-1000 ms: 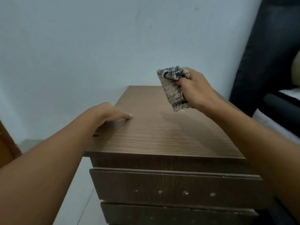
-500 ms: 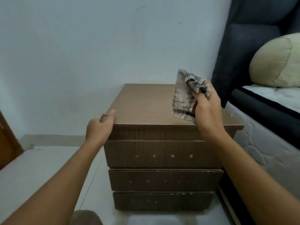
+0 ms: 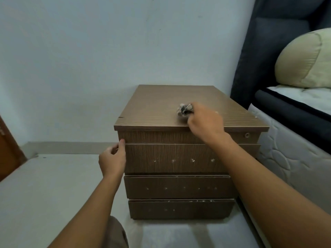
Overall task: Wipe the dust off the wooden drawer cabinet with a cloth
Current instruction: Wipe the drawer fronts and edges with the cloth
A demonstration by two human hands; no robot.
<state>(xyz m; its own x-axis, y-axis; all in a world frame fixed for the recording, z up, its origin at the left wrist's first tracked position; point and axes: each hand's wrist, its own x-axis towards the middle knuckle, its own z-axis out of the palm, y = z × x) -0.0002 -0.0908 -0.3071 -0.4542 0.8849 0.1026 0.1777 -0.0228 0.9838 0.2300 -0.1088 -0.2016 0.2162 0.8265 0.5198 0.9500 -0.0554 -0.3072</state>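
The brown wooden drawer cabinet (image 3: 157,106) stands against the pale wall, with three drawer fronts facing me. My right hand (image 3: 206,120) rests on the front right part of its top, closed around a bunched checked cloth (image 3: 184,109) that is pressed to the wood. Only a small wad of the cloth shows past my fingers. My left hand (image 3: 112,159) is at the cabinet's front left corner, the thumb touching the edge beside the top drawer, holding nothing.
A bed with a dark headboard (image 3: 265,51), white mattress (image 3: 290,158) and pale green pillow (image 3: 304,59) stands close on the cabinet's right. Light floor (image 3: 50,185) spreads to the left. A brown door edge (image 3: 7,149) is at far left. My knee (image 3: 114,233) is low in front.
The view has pulled back and lowered. My right hand brought the cloth down from the air onto the cabinet top. My left hand slid from the top's corner down to the front left edge.
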